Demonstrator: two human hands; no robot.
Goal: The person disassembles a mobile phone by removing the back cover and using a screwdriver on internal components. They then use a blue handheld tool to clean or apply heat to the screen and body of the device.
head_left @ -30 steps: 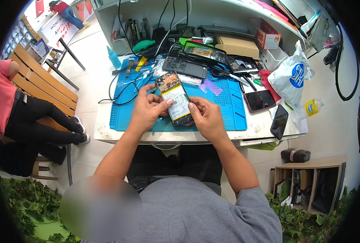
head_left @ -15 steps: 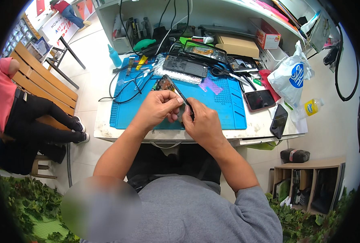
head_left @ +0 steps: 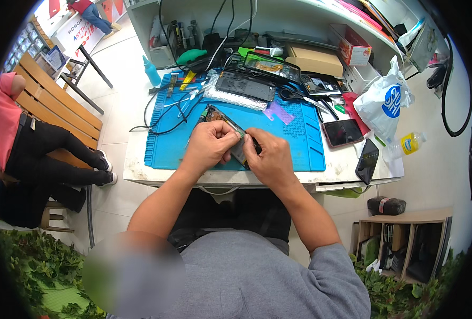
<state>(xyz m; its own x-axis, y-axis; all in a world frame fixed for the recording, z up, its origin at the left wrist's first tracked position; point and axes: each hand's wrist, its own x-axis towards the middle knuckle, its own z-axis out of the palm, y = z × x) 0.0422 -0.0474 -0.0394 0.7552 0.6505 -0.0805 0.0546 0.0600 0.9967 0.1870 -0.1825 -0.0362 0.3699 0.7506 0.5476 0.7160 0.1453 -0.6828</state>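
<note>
An opened phone (head_left: 214, 114) with its inner parts showing lies slanted under both my hands, above the blue work mat (head_left: 167, 151). My left hand (head_left: 209, 144) is closed over its middle, thumb and finger pinched at the phone's right edge. What sits in that pinch is too small to make out. My right hand (head_left: 272, 158) grips the same edge lower down, its thumb close to the left fingertips. Beyond the hands, a dark phone panel (head_left: 245, 86) rests on bubble wrap (head_left: 214, 94). A purple translucent piece (head_left: 279, 112) lies on the mat.
Scissors (head_left: 294, 94), a dark-screened phone (head_left: 342, 132), another phone (head_left: 367, 161), a plastic bag (head_left: 379, 98) and a bottle (head_left: 410, 142) are at the right. Cables (head_left: 180, 125) and a blue squeeze bottle (head_left: 151, 73) stand left. A person (head_left: 44, 143) sits further left.
The opened phone has turned from nearly on edge to lying flatter, so more of its inside shows. My left hand has shifted slightly lower over it; both hands stay close together.
</note>
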